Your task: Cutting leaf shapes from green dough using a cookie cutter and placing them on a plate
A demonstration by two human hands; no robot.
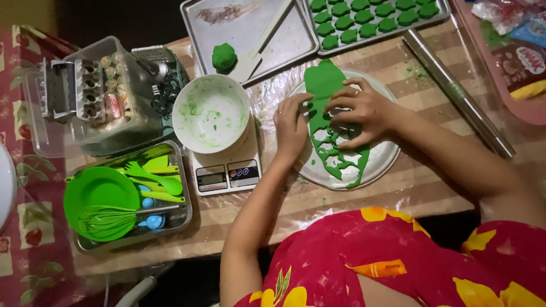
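A rolled sheet of green dough (323, 85) with several cut-out holes lies on a round plate (382, 164) in front of me. My right hand (359, 113) rests on the dough's middle, fingers curled and pinching at it. Beside the sheet's left edge, my left hand (292, 126) touches the dough with its fingertips. Several green cut cookies (369, 18) sit in rows on a metal tray (441, 12) at the back. A ball of green dough (224, 57) sits on a second tray (296, 40), next to a white scraper (263, 41).
A white bowl (210, 112) smeared green stands on a kitchen scale (226, 173). A metal rolling pin (458, 94) lies at the right. At the left are a tray of green utensils (122, 196) and a clear box of cutters (105, 94). Packets (520, 57) fill the far right.
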